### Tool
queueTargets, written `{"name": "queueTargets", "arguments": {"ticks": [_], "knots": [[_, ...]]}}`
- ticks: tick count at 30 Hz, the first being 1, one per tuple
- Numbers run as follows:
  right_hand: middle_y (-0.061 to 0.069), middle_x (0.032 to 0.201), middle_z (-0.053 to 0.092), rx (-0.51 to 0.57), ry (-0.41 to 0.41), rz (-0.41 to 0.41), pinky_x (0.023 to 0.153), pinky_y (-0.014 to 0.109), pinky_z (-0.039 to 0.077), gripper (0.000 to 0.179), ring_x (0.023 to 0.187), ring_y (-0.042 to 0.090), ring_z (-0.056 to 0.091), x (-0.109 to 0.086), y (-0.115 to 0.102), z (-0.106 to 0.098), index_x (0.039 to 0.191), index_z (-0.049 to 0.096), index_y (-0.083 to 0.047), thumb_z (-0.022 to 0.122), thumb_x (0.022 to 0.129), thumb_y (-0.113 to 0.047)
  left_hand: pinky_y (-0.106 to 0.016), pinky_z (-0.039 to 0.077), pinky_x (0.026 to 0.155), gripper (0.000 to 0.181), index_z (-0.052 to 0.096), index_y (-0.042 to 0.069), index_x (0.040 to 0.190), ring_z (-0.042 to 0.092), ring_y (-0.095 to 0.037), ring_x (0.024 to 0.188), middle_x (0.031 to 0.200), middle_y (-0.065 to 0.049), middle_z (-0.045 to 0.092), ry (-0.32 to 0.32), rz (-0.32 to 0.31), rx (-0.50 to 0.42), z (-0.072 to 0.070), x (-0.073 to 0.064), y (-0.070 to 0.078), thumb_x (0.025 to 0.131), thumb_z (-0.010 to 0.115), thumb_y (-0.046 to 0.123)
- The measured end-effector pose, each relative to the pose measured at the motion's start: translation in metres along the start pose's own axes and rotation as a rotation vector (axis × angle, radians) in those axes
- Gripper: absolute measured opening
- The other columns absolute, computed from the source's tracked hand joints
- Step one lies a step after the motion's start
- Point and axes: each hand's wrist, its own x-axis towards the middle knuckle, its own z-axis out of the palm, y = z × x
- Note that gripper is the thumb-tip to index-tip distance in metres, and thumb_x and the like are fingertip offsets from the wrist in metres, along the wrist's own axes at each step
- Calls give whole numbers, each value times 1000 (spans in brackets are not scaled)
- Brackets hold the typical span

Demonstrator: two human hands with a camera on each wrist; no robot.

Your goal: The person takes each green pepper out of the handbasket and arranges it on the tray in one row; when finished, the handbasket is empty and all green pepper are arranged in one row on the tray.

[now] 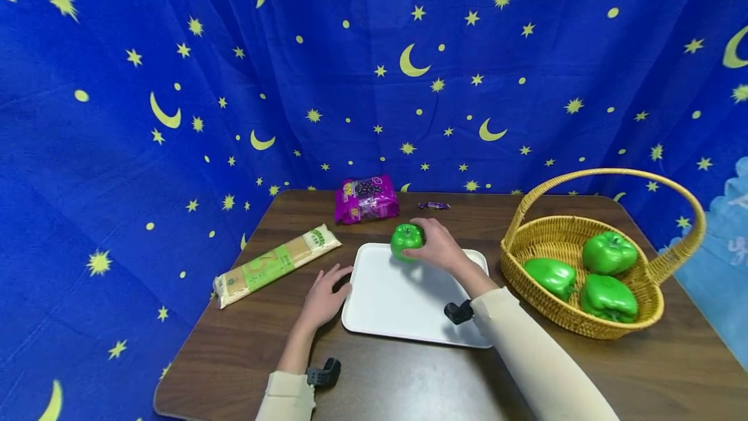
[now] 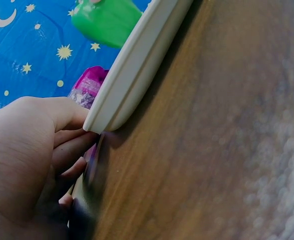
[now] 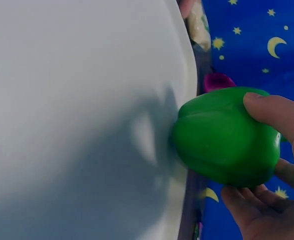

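Note:
A green bell pepper is gripped by my right hand, thumb on one side and fingers on the other. It sits over the far edge of a white rectangular tray; in the right wrist view the pepper lies on its side in the picture, close to the tray rim. My left hand is at the tray's left edge with its thumb and fingers loosely bent, and their tips touch the rim in the left wrist view.
To the right stands a wicker basket with a tall handle and three green peppers inside. A noodle pack lies at left. Behind the tray are a purple snack bag and a small wrapped candy, before a blue starry curtain.

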Motion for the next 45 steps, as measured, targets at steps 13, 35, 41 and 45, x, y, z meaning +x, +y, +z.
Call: {"name": "queueTargets", "arguments": {"ticks": [13, 35, 41, 45], "knots": [[14, 122, 53, 24, 31, 8, 93, 46, 48, 80, 109, 30, 54, 11, -24, 28, 138, 48, -5, 85, 71, -33, -47, 12, 116, 39, 59, 20, 133, 29, -28, 139, 144, -11, 46, -6, -9, 20, 0, 3, 1, 95, 58, 29], [16, 131, 50, 42, 29, -5, 92, 43, 49, 82, 112, 30, 54, 22, -51, 64, 142, 42, -7, 80, 77, -39, -61, 14, 111, 40, 59, 23, 134, 20, -38, 141, 147, -13, 41, -21, -55, 21, -4, 1, 0, 95, 57, 32], [18, 128, 51, 61, 43, 16, 90, 43, 49, 82, 109, 30, 55, 20, -49, 69, 144, 39, -12, 80, 78, -37, -64, 13, 110, 39, 58, 25, 134, 19, -40, 141, 148, -12, 41, -24, -63, 22, -2, 2, 1, 95, 57, 32], [18, 129, 49, 67, 43, 21, 91, 44, 49, 83, 110, 30, 55, 17, -47, 71, 145, 36, -13, 80, 78, -36, -65, 13, 109, 39, 59, 24, 134, 19, -40, 140, 147, -13, 41, -19, -52, 14, -1, 1, 2, 95, 58, 31]]}}
